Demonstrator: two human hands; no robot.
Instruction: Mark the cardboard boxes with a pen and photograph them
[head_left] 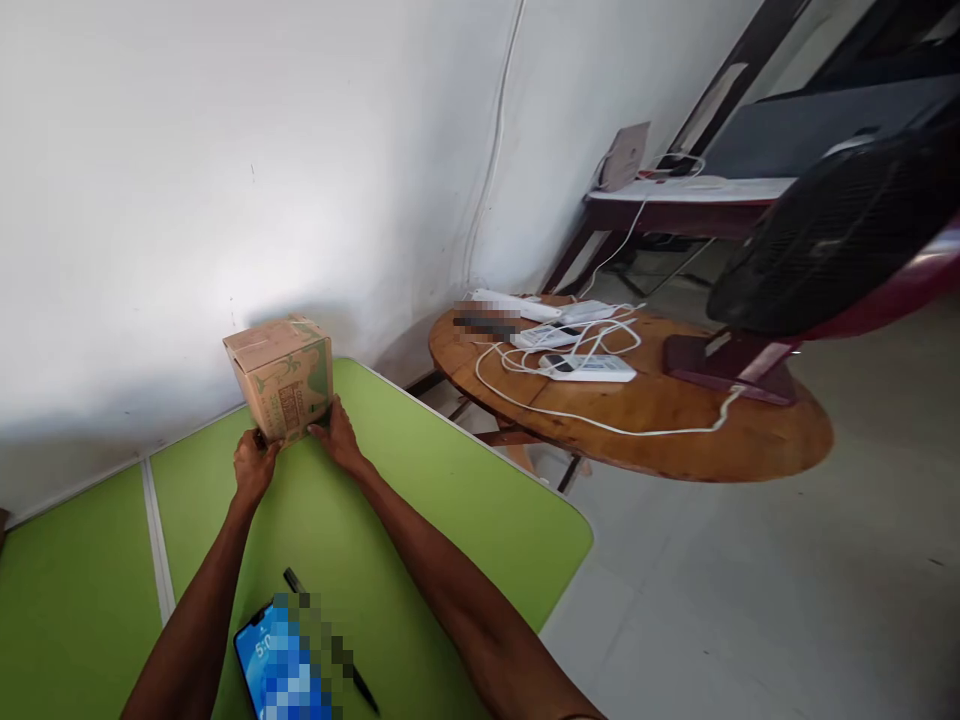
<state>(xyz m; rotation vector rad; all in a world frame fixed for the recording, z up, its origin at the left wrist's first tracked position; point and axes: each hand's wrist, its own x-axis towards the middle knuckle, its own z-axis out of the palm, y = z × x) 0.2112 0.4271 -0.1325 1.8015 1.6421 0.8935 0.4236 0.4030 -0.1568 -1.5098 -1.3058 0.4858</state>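
A small cardboard box [280, 375] with green print stands on the green table [420, 500] near the white wall. My left hand [254, 465] grips the box's lower left corner. My right hand [337, 436] holds its lower right edge. Both arms reach forward over the tabletop. Close to me on the table lies a phone [279, 665] with a lit blue screen, and a black pen [330, 640] lies beside it under my right forearm.
To the right stands a round wooden table [675, 420] with white power strips [589, 367], cables and a dark fan [825, 240] on a red base. Behind it is a dark desk [675, 205] by the wall. Grey floor lies between the tables.
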